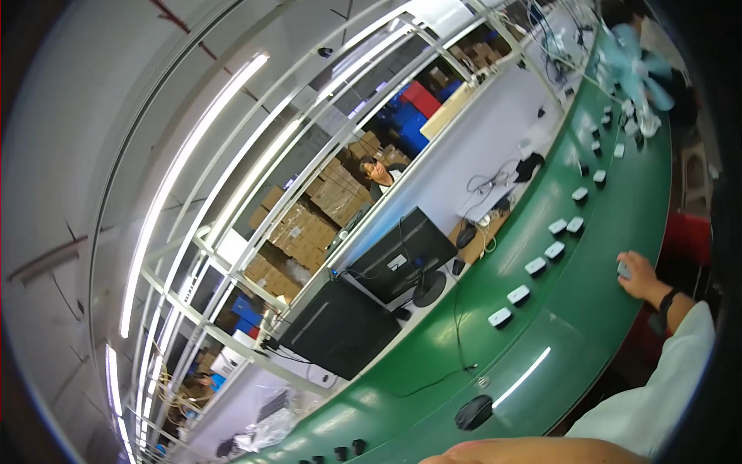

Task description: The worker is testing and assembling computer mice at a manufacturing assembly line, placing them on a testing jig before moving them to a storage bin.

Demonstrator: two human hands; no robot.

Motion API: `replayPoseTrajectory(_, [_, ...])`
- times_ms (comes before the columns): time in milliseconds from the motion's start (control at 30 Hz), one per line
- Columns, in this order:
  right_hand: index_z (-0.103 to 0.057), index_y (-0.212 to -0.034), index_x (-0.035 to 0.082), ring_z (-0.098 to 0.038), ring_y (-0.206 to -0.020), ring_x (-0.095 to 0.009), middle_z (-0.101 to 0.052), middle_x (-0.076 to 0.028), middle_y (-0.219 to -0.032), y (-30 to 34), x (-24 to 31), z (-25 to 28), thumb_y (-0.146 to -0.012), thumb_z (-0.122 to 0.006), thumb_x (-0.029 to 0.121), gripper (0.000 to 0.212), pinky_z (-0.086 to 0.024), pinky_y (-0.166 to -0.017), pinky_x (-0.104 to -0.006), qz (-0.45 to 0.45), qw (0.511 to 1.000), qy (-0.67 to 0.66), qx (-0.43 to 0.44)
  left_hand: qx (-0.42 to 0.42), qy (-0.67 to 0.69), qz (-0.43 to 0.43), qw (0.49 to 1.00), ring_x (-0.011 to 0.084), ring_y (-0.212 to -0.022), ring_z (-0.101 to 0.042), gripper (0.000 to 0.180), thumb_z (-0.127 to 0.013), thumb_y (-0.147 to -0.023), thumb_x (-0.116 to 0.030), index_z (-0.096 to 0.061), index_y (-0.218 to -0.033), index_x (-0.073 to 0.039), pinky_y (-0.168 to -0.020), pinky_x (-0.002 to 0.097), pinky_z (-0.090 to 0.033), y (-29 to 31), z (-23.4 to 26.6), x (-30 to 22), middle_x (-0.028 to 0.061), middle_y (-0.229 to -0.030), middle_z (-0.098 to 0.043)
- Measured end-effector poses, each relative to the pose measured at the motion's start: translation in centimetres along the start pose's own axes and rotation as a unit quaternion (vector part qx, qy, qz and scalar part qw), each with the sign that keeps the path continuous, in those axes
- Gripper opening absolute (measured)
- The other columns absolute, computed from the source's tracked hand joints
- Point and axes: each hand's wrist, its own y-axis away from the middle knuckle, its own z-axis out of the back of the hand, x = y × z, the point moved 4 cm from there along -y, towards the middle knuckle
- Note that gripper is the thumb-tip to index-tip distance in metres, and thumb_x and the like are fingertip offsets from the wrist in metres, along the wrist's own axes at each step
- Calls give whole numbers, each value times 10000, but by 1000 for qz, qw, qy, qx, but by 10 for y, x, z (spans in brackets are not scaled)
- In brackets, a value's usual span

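Near the table's front edge at the right, my right hand (638,277) is closed around a small pale grey thing (623,269), mostly hidden by the fingers. A dark band circles that wrist, below a pale sleeve. Along the bottom edge stretches my bare left arm (541,451); its fingers are cut off or hidden. Several small black blocks with white tops, one of them a white-topped block (519,295), lie in a loose row on the green table (433,379), apart from my hands. A black computer mouse (474,414) rests just beyond my left arm.
Two black monitors, including the rear one (410,255), stand along the table's far side. A pale blue fan (634,69) is at the far right end. A thin black cable (457,325) crosses the table. Beyond the partition a person (381,175) is near stacked cartons (297,236).
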Motion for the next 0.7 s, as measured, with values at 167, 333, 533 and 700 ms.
replayPoseTrajectory(167, [-552, -1175, 127, -602, -990, -422, -584, -168, -1039, -10, 1, 0, -757, -747, 135, 462, -510, -840, -484, 46, 998, 47, 14, 22, -35, 41, 998, 413, -1306, -563, 360, -734, -904, -209, -676, -1190, 2, -1117, 473, -434, -13, 48, -39, 244, -1332, -637])
replayPoseTrajectory(333, [-537, -1222, 88, -595, -1069, -438, -600, -195, -1124, -14, 11, 1, -768, -757, 103, 505, -503, -922, -471, 7, 999, 7, 44, -35, 3, 1, 999, 451, -1201, -578, 326, -752, -822, -169, -677, -1100, -16, -1083, 500, -439, -10, 35, -14, 240, -1228, -656])
replayPoseTrajectory(533, [-524, -1329, 59, -586, -1146, -445, -609, -218, -1233, -20, 9, -3, -871, -712, 180, 509, -493, -977, -482, 73, 996, 37, 40, -4, -5, 22, 1000, 431, -1386, -481, 417, -745, -775, -151, -650, -1163, -29, -1181, 535, -334, -11, 23, 12, 205, -1404, -607])
replayPoseTrajectory(700, [-532, -1299, 64, -601, -1111, -428, -612, -211, -1201, -23, 4, -1, -879, -708, 187, 472, -501, -941, -476, 86, 995, 44, 35, 21, -11, 22, 999, 426, -1407, -461, 406, -722, -801, -146, -638, -1176, -14, -1162, 540, -361, -15, 17, 0, 190, -1431, -590])
